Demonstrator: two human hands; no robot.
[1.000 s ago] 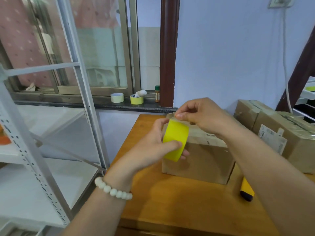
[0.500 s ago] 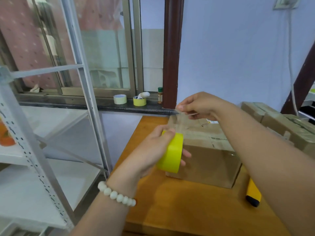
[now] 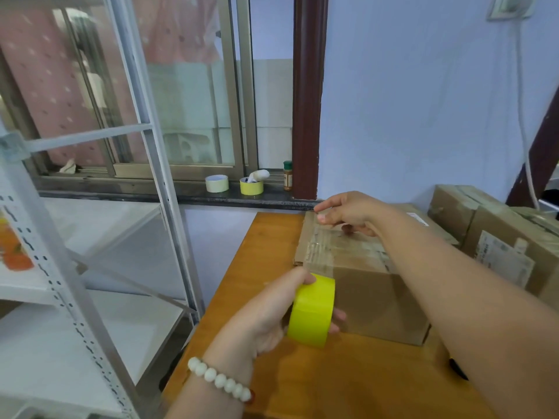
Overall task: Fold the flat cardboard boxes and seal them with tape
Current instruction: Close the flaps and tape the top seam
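A folded brown cardboard box (image 3: 375, 300) stands on the orange wooden table (image 3: 348, 385). My left hand (image 3: 272, 316) grips a yellow-cored roll of clear tape (image 3: 313, 311) in front of the box's near left corner. A clear strip of tape (image 3: 317, 243) runs from the roll up over the box top. My right hand (image 3: 348, 213) pinches the strip's free end at the far left edge of the box top.
Two taped cardboard boxes (image 3: 496, 234) sit at the right rear of the table. A dark tool end (image 3: 458, 368) peeks out under my right forearm. A white metal shelf rack (image 3: 90, 267) stands left. Two tape rolls (image 3: 234, 184) and a small jar (image 3: 287, 176) sit on the windowsill.
My hands moved apart: the left drew the roll down toward me, the right carried the tape end away over the box top, so a longer strip is unrolled.
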